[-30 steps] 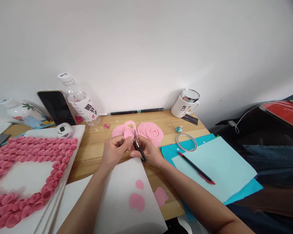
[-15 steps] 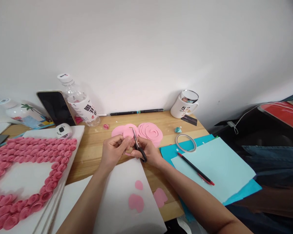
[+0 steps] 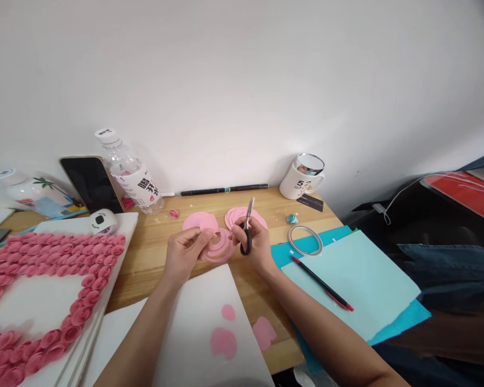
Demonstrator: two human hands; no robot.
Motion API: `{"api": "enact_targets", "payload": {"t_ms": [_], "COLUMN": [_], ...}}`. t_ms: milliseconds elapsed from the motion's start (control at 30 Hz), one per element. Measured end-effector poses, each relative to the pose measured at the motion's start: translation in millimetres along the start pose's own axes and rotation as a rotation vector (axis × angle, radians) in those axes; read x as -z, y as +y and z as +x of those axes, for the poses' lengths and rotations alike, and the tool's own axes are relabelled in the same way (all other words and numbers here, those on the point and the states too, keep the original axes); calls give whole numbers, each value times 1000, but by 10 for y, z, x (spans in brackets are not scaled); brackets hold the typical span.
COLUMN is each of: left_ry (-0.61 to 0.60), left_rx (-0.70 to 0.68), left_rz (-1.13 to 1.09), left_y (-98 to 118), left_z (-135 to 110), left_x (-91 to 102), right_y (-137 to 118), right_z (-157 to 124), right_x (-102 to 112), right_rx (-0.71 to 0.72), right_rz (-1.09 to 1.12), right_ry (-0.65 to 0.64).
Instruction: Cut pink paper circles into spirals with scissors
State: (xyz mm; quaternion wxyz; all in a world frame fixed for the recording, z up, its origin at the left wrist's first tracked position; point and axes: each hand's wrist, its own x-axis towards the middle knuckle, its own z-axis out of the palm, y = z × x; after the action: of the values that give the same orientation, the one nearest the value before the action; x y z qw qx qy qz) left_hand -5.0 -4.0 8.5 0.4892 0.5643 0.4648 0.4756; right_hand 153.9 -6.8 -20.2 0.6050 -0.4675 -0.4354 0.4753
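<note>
The wooden table (image 3: 153, 252) is carrying everything, with its near edge running under the forearms. The rose-covered board (image 3: 44, 290) is lying well left of the left fingers and the light blue paper (image 3: 355, 279) right of the right fingers, so open room is lying only between them and just beyond the fingertips. The left hand (image 3: 183, 255) is pinching the pink paper spiral (image 3: 220, 244) by its rim just above the table, probably so the coils are hanging free. The right hand (image 3: 258, 247) is gripping the scissors (image 3: 247, 228), fingers closed through the handles, blades together and pointing up, apparently clear of the spiral.
</note>
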Motion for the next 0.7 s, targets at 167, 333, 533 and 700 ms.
{"api": "enact_targets", "payload": {"t_ms": [167,333,533,700], "left_ry": [-247,-845,-208,319], "left_rx": [101,258,203,-30], "left_rz": [-26,115,150,484], "left_y": [81,188,43,-306], "left_z": [10,-37,65,243], "left_x": [155,153,157,299], "right_y": [34,135,146,194], "right_z": [71,103,56,79], "right_x": [81,148,107,72], "right_rx": [18,87,277,303], "right_rz": [-116,-394,-888,-1050], "right_ry": [177,-34,-244,-302]}}
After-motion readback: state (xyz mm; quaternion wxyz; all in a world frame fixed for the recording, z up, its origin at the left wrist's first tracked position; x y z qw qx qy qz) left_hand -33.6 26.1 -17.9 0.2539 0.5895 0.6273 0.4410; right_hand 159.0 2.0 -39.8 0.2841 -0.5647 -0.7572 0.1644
